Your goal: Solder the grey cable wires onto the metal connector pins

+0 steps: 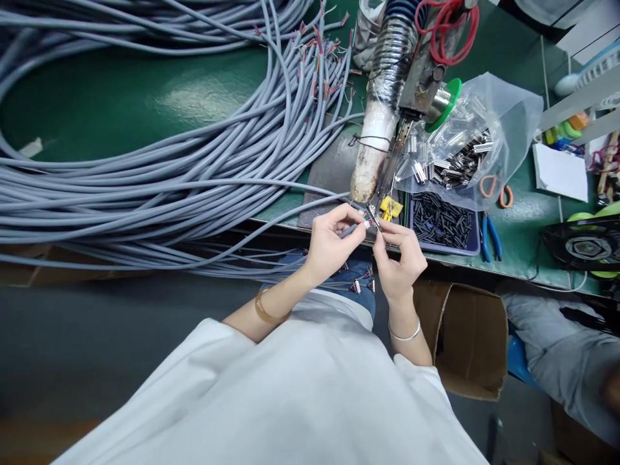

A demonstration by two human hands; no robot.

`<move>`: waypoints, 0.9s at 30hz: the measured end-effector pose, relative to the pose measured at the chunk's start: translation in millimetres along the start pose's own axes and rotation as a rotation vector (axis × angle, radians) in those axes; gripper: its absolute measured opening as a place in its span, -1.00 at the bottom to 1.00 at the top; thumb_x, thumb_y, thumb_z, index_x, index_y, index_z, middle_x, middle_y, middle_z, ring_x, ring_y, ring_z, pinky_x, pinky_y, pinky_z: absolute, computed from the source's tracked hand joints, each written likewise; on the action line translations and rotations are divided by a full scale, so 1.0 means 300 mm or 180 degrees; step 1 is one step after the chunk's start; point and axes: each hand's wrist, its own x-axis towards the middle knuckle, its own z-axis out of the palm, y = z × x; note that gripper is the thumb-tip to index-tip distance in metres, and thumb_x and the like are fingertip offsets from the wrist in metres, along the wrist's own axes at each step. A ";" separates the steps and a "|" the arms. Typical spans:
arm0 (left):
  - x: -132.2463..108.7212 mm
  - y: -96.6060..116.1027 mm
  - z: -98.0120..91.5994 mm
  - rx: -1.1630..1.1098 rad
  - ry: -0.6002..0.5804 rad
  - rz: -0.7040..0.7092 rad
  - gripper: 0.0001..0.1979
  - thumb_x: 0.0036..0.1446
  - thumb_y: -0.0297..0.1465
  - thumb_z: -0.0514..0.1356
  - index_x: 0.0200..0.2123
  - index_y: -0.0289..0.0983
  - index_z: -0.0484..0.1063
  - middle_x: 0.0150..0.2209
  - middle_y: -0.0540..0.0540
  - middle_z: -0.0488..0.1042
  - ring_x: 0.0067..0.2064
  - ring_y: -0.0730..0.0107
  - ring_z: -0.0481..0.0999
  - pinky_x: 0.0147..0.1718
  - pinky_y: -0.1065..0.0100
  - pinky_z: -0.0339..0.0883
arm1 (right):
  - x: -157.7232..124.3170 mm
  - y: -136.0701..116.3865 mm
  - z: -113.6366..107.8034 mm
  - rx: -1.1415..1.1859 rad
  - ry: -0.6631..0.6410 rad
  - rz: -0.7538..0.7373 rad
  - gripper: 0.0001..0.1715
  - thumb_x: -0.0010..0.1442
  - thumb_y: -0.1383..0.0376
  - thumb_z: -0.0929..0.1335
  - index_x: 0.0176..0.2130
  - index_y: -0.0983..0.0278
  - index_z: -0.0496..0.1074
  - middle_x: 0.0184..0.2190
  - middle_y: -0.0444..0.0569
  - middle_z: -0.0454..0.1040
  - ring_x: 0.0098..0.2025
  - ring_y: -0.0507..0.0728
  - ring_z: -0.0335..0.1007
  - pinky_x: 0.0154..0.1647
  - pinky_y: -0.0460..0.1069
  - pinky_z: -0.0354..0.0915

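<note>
My left hand (332,240) is closed on the stripped end of a grey cable (351,229), whose coloured wires show at the fingertips. My right hand (400,255) pinches a small metal connector (374,218) against those wire ends. Both hands meet at the front edge of the green bench (106,103), just below the tip of a mounted tool wrapped in white tape (372,152). A small yellow part (390,207) lies right behind my fingers. Several small metal connectors (356,285) rest on my lap.
A large bundle of grey cables (169,174) covers the bench's left. A clear bag of metal connectors (460,152), a tray of black parts (443,223), blue-handled pliers (491,236) and orange scissors (498,192) lie right. A cardboard box (465,342) stands below. Another person's leg (557,349) is far right.
</note>
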 end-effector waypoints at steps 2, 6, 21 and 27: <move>0.003 -0.002 0.001 0.0061 0.0035 0.0034 -0.94 0.11 -0.46 0.29 -0.41 -0.30 0.48 -0.40 0.01 0.51 -0.43 0.55 0.43 -0.44 0.52 0.31 | 0.008 0.005 0.004 0.0067 0.0011 0.0032 -0.82 0.23 0.47 0.43 -0.22 0.19 0.45 -0.17 -0.04 0.65 -0.12 0.11 0.62 -0.07 0.05 0.52; 0.006 -0.007 0.002 0.0183 0.0084 0.0136 -0.94 0.14 -0.46 0.29 -0.39 -0.29 0.48 -0.43 0.03 0.49 -0.46 0.56 0.41 -0.44 0.51 0.29 | 0.026 0.007 0.010 0.0127 0.0035 0.0080 -0.81 0.22 0.47 0.44 -0.22 0.18 0.48 -0.17 -0.05 0.65 -0.12 0.11 0.62 -0.07 0.05 0.53; -0.008 -0.013 -0.013 0.0437 -0.0051 0.0217 -0.95 0.14 -0.47 0.28 -0.38 -0.29 0.50 -0.34 -0.04 0.54 -0.34 0.46 0.51 -0.35 0.45 0.37 | 0.013 -0.002 -0.005 0.0114 -0.0090 0.0092 -0.80 0.22 0.47 0.43 -0.22 0.17 0.46 -0.15 -0.03 0.66 -0.12 0.11 0.63 -0.08 0.05 0.54; -0.006 -0.004 -0.027 0.0712 -0.0174 0.0815 -0.94 0.19 -0.51 0.27 -0.33 -0.28 0.53 -0.29 -0.08 0.58 -0.24 0.37 0.57 -0.24 0.37 0.41 | 0.028 -0.005 -0.010 0.0217 -0.0095 0.0266 -0.84 0.23 0.45 0.43 -0.24 0.17 0.48 -0.15 -0.04 0.66 -0.13 0.13 0.63 -0.07 0.09 0.55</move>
